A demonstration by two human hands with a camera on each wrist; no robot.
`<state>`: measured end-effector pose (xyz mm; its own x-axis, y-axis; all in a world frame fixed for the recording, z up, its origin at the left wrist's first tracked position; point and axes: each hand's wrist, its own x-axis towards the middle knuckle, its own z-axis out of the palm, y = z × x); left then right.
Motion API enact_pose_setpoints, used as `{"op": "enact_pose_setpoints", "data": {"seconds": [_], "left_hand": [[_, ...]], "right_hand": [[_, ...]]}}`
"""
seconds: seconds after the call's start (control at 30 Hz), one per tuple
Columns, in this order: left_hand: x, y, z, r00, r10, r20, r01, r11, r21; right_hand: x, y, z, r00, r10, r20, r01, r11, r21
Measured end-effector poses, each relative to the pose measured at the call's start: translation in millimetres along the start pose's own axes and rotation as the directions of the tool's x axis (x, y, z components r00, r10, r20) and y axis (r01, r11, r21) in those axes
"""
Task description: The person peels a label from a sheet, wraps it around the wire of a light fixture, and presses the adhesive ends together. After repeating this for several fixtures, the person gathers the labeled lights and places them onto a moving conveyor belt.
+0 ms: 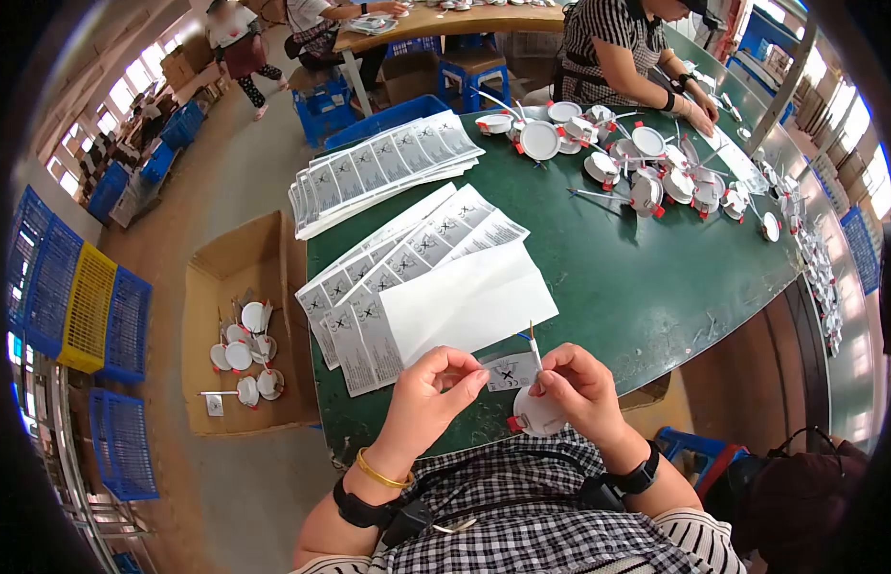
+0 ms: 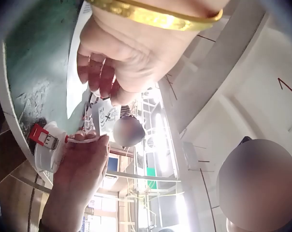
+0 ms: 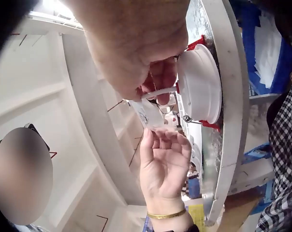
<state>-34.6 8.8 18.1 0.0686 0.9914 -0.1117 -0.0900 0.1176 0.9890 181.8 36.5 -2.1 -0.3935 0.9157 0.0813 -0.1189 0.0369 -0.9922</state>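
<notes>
Between my hands stretches a small silver-grey printed label with a crossed-out bin mark. My left hand pinches its left end between thumb and forefinger. With thumb and fingers my right hand pinches the white cable of a round downlight, right where the label's other end meets the cable. Coloured bare wire ends stick up above those fingers. The white downlight hangs below the right hand at the table's near edge; in the right wrist view its body shows red spring clips.
Label sheets lie fanned at the left of the green table, a blank white sheet on top. Many downlights are heaped at the far right, near another person. A cardboard box with several downlights stands left.
</notes>
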Motion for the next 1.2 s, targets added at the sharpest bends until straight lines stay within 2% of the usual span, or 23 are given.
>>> {"op": "enact_pose_setpoints", "data": {"seconds": [0.3,0.37,0.6,0.87,1.2], "left_hand": [[6,-3,2,1.0,0.025,-0.006,-0.026,0.996,-0.086],[7,-2,2,1.0,-0.024,0.015,0.026,0.986,-0.165],[9,-4,4,1.0,0.002,0.031,0.003,0.988,-0.157],[10,-5,15,0.999,0.033,-0.019,-0.036,0.984,-0.176],[14,1,19,0.999,-0.023,-0.03,0.016,0.979,-0.201]], "right_hand": [[-1,0,1,0.999,0.026,-0.033,-0.025,0.999,0.026],[-2,1,0,1.0,0.02,-0.02,-0.02,1.0,0.015],[-4,0,3,0.998,-0.008,-0.055,0.008,1.0,0.003],[-6,5,4,0.986,-0.097,-0.136,0.082,0.99,-0.115],[-4,2,3,0.986,-0.042,-0.161,0.036,0.999,-0.037]]}}
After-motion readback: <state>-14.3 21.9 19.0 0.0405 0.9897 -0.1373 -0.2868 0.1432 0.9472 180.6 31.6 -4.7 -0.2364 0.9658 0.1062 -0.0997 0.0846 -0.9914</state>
